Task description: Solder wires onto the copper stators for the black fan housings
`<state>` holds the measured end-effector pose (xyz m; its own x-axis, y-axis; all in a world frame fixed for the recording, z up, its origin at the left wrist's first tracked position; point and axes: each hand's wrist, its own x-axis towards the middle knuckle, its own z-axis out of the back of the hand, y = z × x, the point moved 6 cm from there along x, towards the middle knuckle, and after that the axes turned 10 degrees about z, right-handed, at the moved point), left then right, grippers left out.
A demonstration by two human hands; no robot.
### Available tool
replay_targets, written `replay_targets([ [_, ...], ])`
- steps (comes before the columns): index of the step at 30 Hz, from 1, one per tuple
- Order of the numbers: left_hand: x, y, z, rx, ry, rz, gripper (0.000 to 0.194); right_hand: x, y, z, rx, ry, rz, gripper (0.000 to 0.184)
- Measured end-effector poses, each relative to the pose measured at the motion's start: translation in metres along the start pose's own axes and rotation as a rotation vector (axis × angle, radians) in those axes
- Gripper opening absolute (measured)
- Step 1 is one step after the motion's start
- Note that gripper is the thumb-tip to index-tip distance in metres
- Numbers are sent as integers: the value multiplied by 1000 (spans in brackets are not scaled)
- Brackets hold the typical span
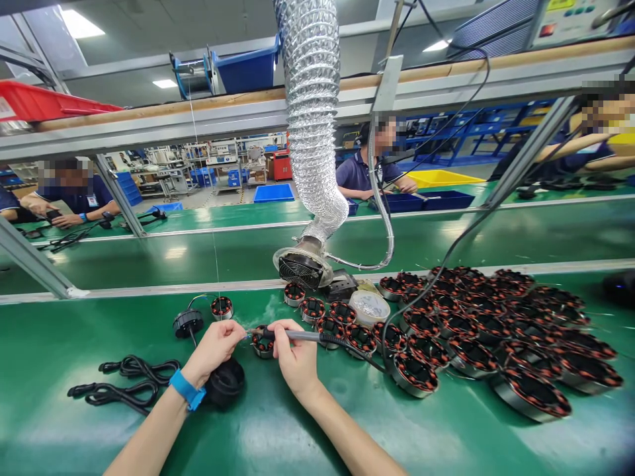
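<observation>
Pinched together, the fingertips of my left hand hold a thin wire close to the iron's tip; its far end is hidden. My right hand grips a soldering iron like a pen, pointing left. Just under the tip sits a wound motor stator, partly covered by the iron. A faint wisp of smoke rises there. Beneath my left wrist lies a round black housing. Behind that hand stand a black cap with wires and another stator.
Many stators spread over the right of the green bench, around a round white container. A fume fan hangs from a silver duct. Coiled black cables lie left. A spool sits overhead. Co-workers sit opposite.
</observation>
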<state>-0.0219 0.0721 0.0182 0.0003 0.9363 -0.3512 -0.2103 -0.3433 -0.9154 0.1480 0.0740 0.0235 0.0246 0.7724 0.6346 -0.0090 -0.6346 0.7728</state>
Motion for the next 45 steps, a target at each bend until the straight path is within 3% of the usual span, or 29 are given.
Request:
replay_targets([
  [7,3,1,0,-6,4,15,42,1,-1,0,101,-50,-86,31],
  [20,6,4,1,8,-4,17,39,2,-2,2,101,-77,-87,32],
  [26,4,3,1,6,-4,19,38,2,-3,-5,44,8,-46,27],
  [32,4,1,0,24,-5,5,36,12,5,-20,-55,198,164,23],
  [39,1,-4,0,209,-97,-198,31,9,-4,-34,-32,319,261,43],
  [45,-4,-9,-2,319,-113,-281,32,4,0,-39,-79,347,312,41],
])
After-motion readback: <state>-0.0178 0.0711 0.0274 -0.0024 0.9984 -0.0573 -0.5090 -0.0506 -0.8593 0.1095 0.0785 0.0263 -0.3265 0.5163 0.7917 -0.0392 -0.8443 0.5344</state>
